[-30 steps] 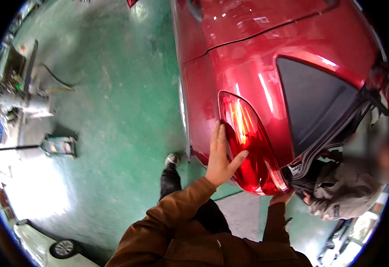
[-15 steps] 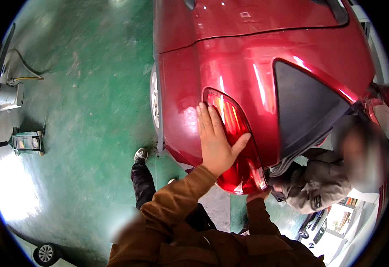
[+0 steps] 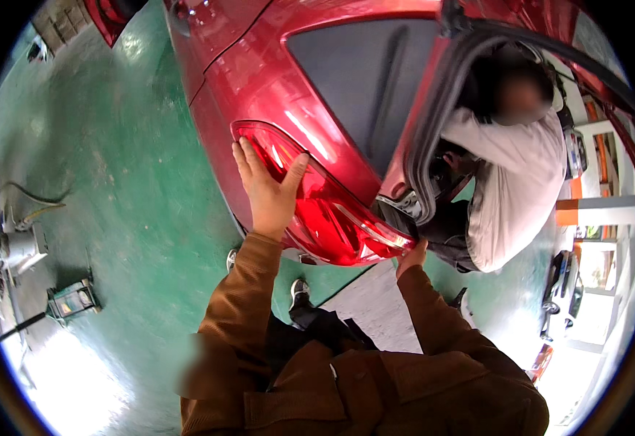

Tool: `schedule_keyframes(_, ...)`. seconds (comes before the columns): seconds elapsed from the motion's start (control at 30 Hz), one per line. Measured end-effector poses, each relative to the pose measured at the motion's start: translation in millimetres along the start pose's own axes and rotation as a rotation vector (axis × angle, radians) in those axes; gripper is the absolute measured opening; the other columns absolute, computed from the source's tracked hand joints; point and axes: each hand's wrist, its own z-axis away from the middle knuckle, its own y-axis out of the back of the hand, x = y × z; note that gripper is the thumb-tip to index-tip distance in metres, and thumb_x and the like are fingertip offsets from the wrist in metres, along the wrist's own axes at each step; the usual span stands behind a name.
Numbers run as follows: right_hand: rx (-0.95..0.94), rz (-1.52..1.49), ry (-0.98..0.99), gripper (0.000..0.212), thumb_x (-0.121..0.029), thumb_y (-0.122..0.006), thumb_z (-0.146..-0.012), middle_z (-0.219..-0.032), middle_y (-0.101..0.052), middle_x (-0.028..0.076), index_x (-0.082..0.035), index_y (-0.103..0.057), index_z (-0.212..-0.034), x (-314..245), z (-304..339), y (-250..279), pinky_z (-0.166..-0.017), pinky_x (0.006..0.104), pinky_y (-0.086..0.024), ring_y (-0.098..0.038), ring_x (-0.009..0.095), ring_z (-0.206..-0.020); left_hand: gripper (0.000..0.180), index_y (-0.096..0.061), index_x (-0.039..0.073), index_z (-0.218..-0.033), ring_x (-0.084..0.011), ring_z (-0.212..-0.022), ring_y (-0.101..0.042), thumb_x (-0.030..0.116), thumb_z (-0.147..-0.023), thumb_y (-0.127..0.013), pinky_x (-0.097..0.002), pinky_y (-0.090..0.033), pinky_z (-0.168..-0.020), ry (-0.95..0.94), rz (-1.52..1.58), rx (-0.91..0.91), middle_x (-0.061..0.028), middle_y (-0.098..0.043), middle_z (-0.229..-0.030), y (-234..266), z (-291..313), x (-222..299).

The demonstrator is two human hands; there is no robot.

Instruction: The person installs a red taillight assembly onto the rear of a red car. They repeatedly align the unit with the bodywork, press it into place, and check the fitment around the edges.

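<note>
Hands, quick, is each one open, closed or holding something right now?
Left hand: open, against the taillight.
Right hand: at the taillight's right end; grip cannot be told.

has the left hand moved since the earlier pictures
Yes. Judged against the red car, the left hand has moved up along the tail light, toward its upper end in the picture.

- The right hand (image 3: 412, 258) is partly hiding behind the tail light (image 3: 328, 218); I'm not making out its grip.
- The left hand (image 3: 272, 196) is covering some of that light.
- I'm seeing a co-worker (image 3: 521, 196) with a blurred head (image 3: 513, 87).
- The top edge is cutting off the red car (image 3: 215, 80).
- A smear is veiling part of the left sleeve (image 3: 241, 291).
</note>
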Motion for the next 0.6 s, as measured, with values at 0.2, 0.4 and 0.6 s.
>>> schedule_keyframes(0.2, -0.088, 0.033, 0.022, 0.057, -0.055, -0.05, -0.098, -0.134, -0.062, 0.006, -0.015, -0.056, -0.138, 3.5, 2.4, -5.8, -0.091, 0.0473, -0.049, -0.06, 0.026, -0.115, 0.117, -0.013, -0.008, -0.162, -0.0454, -0.158, -0.014, 0.054, -0.088, -0.08, -0.0486, -0.018, -0.128, -0.02, 0.05, 0.033, -0.0347, -0.007, -0.168, -1.4, 2.6, -6.2)
schedule_keyframes(0.4, -0.109, 0.046, 0.003, 0.06, -0.058, -0.049, -0.1, -0.138, -0.059, 0.01, -0.015, -0.053, -0.143, -4.5, 14.0, -6.1, -0.084, 0.05, -0.057, -0.061, 0.029, -0.116, 0.12, -0.008, -0.008, -0.163, -0.0468, -0.158, -0.011, 0.048, -0.086, -0.082, -0.0503, -0.015, -0.128, -0.152, -0.057, -0.026, -0.034, -0.007, -0.169, -7.7, 53.5, -39.9)
schedule_keyframes(0.6, -0.16, 0.12, -0.028, 0.069, -0.063, -0.045, -0.098, -0.151, -0.054, 0.006, -0.017, -0.048, -0.15, -7.0, 6.5, -6.1, -0.103, 0.0617, -0.048, -0.054, 0.031, -0.134, 0.123, -0.005, -0.007, -0.163, -0.048, -0.157, -0.014, 0.047, -0.085, -0.083, -0.0537, -0.018, -0.126, -0.049, -0.01, -0.176, -0.0348, -0.007, -0.169, 11.0, 185.8, -32.8)
